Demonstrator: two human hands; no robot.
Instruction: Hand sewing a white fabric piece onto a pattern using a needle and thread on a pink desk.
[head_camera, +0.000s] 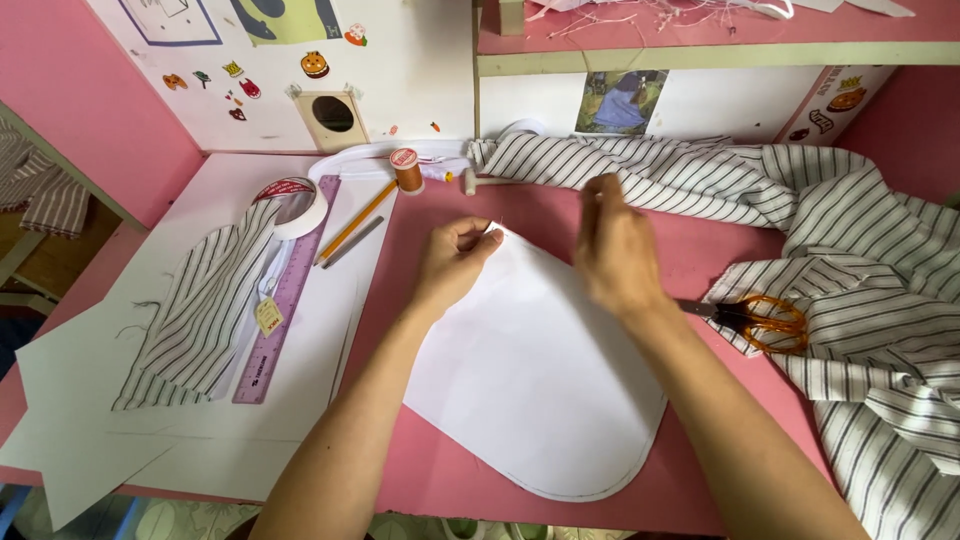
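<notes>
Head view: white paper pattern piece (535, 370) lies flat on pink table (700, 270), rounded end near, top edge far. Left hand (452, 265) pinches far top corner of pattern, thumb and fingers closed narrow on what looks like pin; too small to be sure. Right hand (615, 250) hovers just right of corner, fingers together, blurred; grip cannot tell. Judgement: keep paper flat, steady corner, pin close to edge. Striped fabric (860, 260) far and right; orange-handled scissors (760, 320) right.
</notes>
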